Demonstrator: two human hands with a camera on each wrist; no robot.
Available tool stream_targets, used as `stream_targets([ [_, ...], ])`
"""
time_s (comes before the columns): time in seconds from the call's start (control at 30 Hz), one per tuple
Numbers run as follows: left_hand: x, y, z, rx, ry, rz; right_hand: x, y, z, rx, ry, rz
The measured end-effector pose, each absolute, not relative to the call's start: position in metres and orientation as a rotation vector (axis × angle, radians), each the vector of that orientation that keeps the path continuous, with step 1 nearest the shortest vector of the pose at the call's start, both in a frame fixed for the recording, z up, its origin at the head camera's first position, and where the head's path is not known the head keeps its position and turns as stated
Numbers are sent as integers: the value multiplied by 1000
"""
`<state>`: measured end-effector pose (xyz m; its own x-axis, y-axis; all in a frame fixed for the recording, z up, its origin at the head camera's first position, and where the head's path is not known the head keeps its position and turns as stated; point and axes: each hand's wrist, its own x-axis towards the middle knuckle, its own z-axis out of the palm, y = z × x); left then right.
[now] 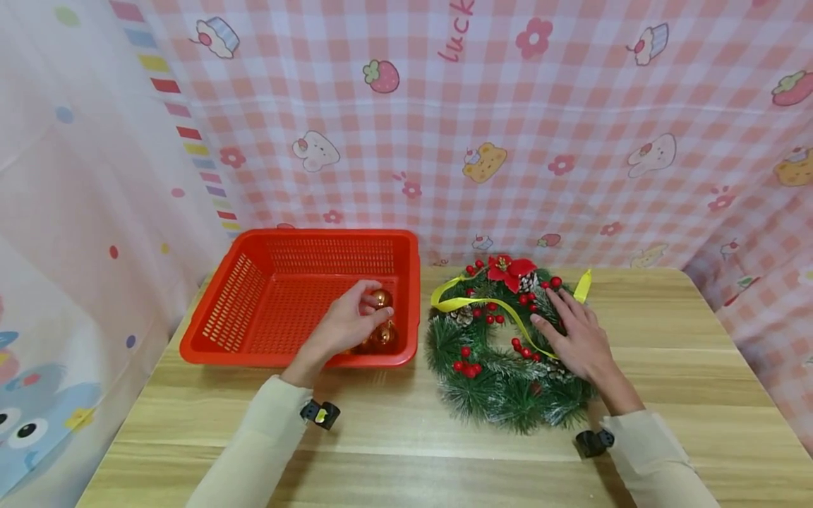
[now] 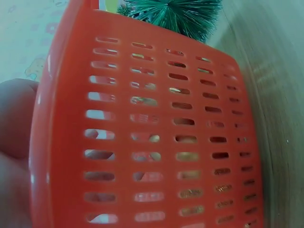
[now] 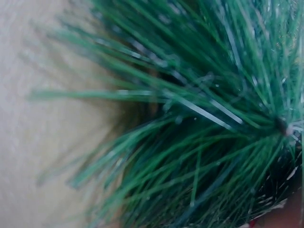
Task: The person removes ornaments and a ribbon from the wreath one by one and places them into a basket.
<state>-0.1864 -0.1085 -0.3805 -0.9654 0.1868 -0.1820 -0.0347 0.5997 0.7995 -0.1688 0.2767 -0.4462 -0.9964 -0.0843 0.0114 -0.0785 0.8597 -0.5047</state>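
My left hand reaches over the front of a red plastic basket, its thumb and fingers pinching a shiny copper-coloured Christmas bauble. More such baubles lie below it in the basket's front right corner, partly behind the hand. To the right is a green Christmas wreath with red berries, pine cones and a red flower. My right hand rests on the wreath's right side with fingers extended. A yellow ribbon crosses the wreath. Green needles fill the right wrist view.
Everything stands on a wood-grain table. Behind it hangs a pink checked curtain, close to the basket and wreath. In the left wrist view the slotted basket wall hides most of the inside.
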Motion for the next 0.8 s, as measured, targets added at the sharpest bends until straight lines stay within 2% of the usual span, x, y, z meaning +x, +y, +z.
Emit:
stream_targets([
  [0.27,-180,-89,-372,241,2627,1372,-168,278,-445,-127,3018,-818],
  [0.8,-154,-13,-361,596,2558,1436,-167,277,-448,-116,3068,-918],
])
